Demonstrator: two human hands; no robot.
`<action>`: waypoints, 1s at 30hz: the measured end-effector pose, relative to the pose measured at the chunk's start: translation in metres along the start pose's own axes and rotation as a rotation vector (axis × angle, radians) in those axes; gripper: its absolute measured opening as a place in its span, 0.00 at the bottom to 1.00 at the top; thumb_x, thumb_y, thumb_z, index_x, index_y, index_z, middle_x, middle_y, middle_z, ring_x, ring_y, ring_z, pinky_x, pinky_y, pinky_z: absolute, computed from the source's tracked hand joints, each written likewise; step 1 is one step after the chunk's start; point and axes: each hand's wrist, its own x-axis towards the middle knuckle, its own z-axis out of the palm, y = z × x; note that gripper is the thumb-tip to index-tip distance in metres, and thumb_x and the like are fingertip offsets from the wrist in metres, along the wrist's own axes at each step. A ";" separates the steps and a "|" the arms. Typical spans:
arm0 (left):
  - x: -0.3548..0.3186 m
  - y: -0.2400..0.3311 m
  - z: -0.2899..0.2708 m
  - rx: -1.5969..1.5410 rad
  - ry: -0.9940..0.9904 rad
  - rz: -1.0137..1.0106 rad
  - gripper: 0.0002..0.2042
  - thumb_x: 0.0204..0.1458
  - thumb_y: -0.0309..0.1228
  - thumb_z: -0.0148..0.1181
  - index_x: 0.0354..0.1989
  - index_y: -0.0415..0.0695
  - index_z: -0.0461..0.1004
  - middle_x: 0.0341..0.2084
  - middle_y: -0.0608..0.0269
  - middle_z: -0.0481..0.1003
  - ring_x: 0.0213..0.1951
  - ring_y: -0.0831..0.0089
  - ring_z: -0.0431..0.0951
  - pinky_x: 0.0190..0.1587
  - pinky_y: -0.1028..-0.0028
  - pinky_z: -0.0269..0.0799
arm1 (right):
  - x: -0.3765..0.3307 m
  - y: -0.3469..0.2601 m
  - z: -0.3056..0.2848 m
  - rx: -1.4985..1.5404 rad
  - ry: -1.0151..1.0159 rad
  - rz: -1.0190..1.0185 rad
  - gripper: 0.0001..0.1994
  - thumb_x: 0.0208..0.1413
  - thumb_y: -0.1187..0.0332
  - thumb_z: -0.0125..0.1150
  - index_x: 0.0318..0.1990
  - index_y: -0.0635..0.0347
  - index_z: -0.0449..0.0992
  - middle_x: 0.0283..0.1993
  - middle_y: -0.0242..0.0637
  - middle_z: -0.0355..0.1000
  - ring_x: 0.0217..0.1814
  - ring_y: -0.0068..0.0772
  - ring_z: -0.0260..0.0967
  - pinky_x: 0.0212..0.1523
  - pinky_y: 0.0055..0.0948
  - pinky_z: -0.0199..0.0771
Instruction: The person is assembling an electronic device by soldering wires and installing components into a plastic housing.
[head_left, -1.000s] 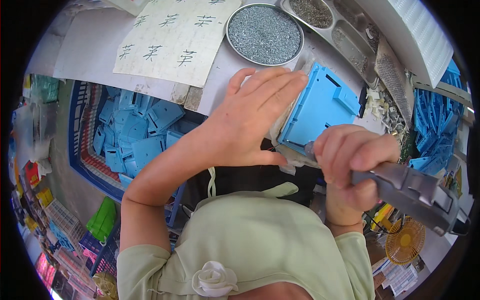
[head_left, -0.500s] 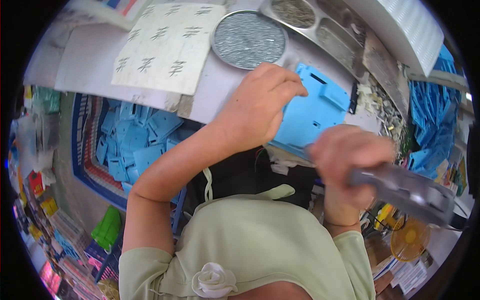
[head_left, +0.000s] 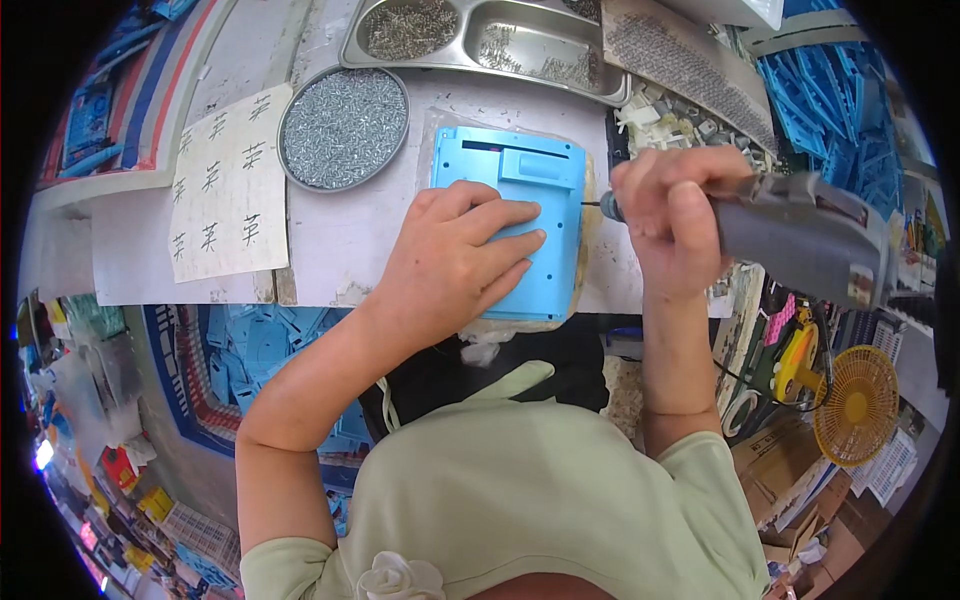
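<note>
A light-blue plastic casing [head_left: 552, 235] lies on a pad on the white worktable, with a raised block and slot near its far end. My left hand [head_left: 455, 250] rests across its left side, fingers spread over the top face. In my right hand [head_left: 672, 220] is a grey electric screwdriver [head_left: 800, 240], held level with its cable end to the right. Its thin bit points left at the casing's right edge; whether the tip touches is too small to tell.
Beyond the casing stand a round metal dish [head_left: 291, 160] of small screws and a steel compartment tray [head_left: 621, 90] with more fasteners. A marked paper sheet [head_left: 230, 190] lies left. Blue parts fill a crate [head_left: 172, 380] below; more blue pieces [head_left: 825, 110] and a yellow fan [head_left: 855, 405] are right.
My left hand has gone from bent fingers at the casing's left edge to lying spread on it. The screwdriver has moved from the near corner to the right side. The whole view has shifted.
</note>
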 end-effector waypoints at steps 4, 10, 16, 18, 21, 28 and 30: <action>-0.004 -0.002 0.002 0.015 0.024 0.006 0.14 0.45 0.29 0.70 0.43 0.49 0.84 0.49 0.67 0.80 0.46 0.62 0.76 0.50 0.61 0.68 | -0.012 -0.018 -0.001 0.065 0.006 0.094 0.08 0.61 0.73 0.61 0.40 0.61 0.66 0.23 0.32 0.66 0.22 0.26 0.62 0.27 0.31 0.68; 0.003 -0.013 0.004 -0.123 -0.068 -0.020 0.15 0.45 0.31 0.71 0.44 0.48 0.83 0.51 0.63 0.78 0.47 0.57 0.76 0.52 0.60 0.68 | -0.043 -0.039 0.015 -0.002 0.018 0.197 0.13 0.62 0.66 0.66 0.42 0.61 0.65 0.23 0.32 0.66 0.25 0.27 0.64 0.30 0.32 0.67; 0.040 -0.039 -0.010 0.325 0.146 0.123 0.20 0.45 0.32 0.73 0.48 0.45 0.78 0.58 0.48 0.73 0.56 0.45 0.74 0.62 0.58 0.67 | 0.002 -0.063 0.026 -0.003 -0.136 0.022 0.13 0.65 0.62 0.60 0.46 0.60 0.68 0.22 0.30 0.65 0.21 0.26 0.60 0.28 0.33 0.63; 0.022 -0.037 -0.050 0.128 0.240 0.083 0.20 0.46 0.31 0.73 0.49 0.43 0.77 0.60 0.45 0.72 0.60 0.45 0.73 0.63 0.56 0.68 | 0.015 -0.078 0.010 -0.023 -0.176 -0.032 0.11 0.66 0.62 0.56 0.47 0.59 0.68 0.21 0.27 0.64 0.21 0.25 0.59 0.30 0.33 0.63; -0.080 -0.047 -0.104 0.206 0.576 -0.188 0.16 0.54 0.24 0.66 0.52 0.39 0.75 0.63 0.43 0.70 0.63 0.54 0.73 0.63 0.58 0.69 | 0.019 -0.086 -0.006 -0.017 -0.161 -0.048 0.11 0.66 0.61 0.55 0.48 0.58 0.67 0.20 0.24 0.62 0.22 0.23 0.58 0.32 0.30 0.62; -0.486 -0.064 -0.011 0.090 1.348 -1.787 0.20 0.61 0.42 0.62 0.46 0.34 0.70 0.42 0.54 0.73 0.41 0.64 0.74 0.48 0.66 0.70 | 0.038 -0.052 -0.013 0.027 -0.083 0.038 0.11 0.66 0.62 0.56 0.48 0.59 0.67 0.20 0.23 0.60 0.21 0.19 0.56 0.31 0.27 0.58; -0.493 -0.051 0.008 -0.014 1.450 -1.866 0.23 0.61 0.41 0.62 0.54 0.33 0.70 0.53 0.45 0.71 0.52 0.56 0.73 0.56 0.62 0.69 | 0.049 -0.043 -0.003 0.041 -0.070 0.063 0.12 0.66 0.62 0.57 0.48 0.59 0.67 0.21 0.23 0.60 0.21 0.19 0.56 0.30 0.26 0.57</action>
